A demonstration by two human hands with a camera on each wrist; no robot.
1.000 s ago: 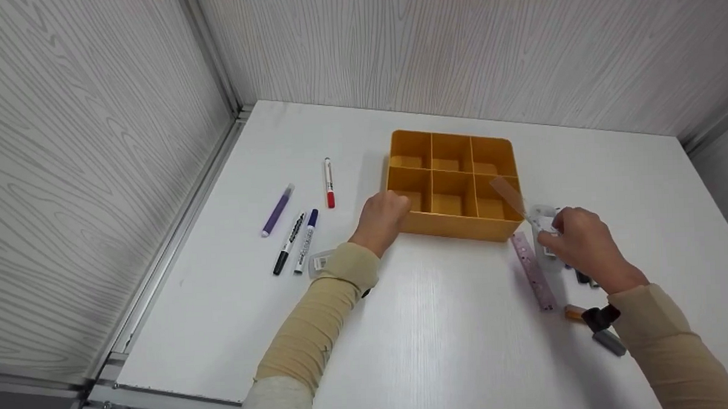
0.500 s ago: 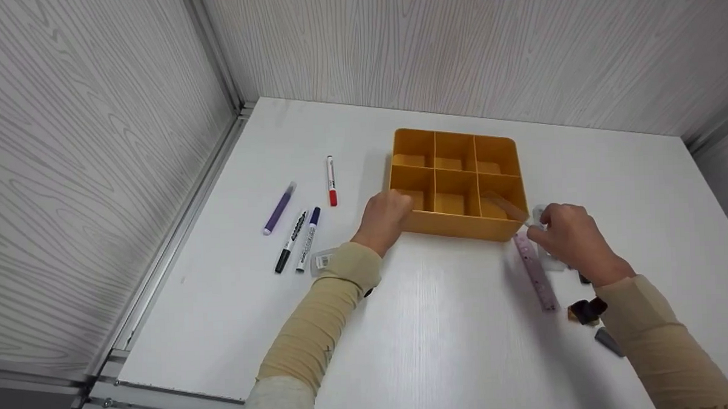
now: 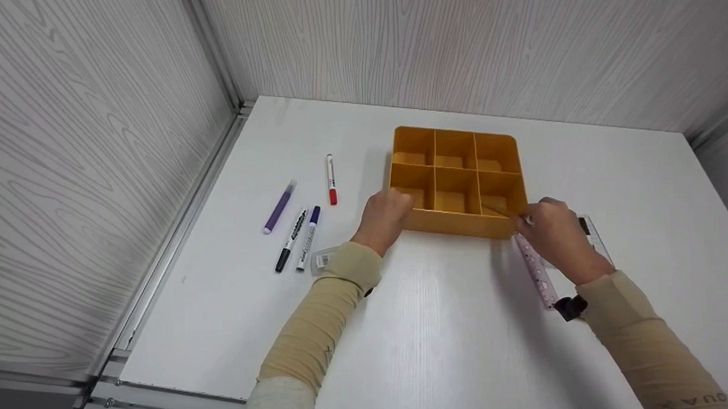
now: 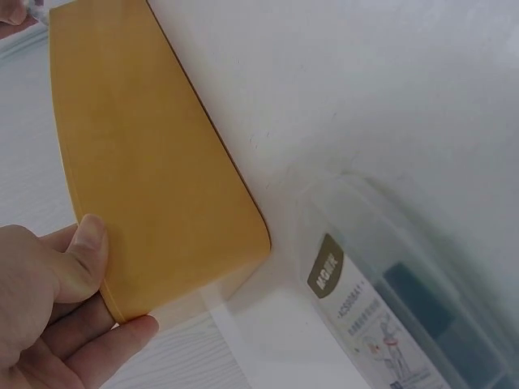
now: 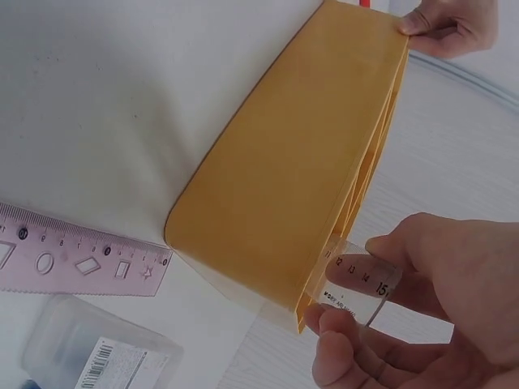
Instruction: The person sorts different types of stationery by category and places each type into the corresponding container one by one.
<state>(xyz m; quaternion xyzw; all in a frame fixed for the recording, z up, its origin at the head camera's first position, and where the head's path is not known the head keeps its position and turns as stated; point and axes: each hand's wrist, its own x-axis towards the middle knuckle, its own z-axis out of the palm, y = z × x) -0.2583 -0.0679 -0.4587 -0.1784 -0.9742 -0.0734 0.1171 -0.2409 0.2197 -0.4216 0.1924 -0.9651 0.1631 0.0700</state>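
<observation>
My left hand (image 3: 384, 219) grips the near left corner of a yellow six-compartment organizer box (image 3: 455, 223), thumb outside on the wall and fingers around the rim in the left wrist view. At the near right corner, my right hand (image 3: 556, 239) pinches the end of a clear ruler (image 5: 347, 298) between thumb and fingers. The ruler's numbers up to 15 show in the right wrist view, and its other part reaches down into the near right compartment. A pink stencil ruler (image 5: 81, 251) lies on the table below the right hand.
Left of the box lie a purple marker (image 3: 279, 208), a red-capped marker (image 3: 331, 180), a black-capped marker (image 3: 291, 240) and a blue-capped marker (image 3: 309, 238). A clear plastic case (image 4: 389, 267) sits near the left forearm, another case (image 5: 105, 348) by the pink ruler. Panels (image 3: 455, 50) wall the table.
My right hand has moved left toward the box with the clear ruler, which has gone down into the near right compartment. My left hand keeps its grip on the corner.
</observation>
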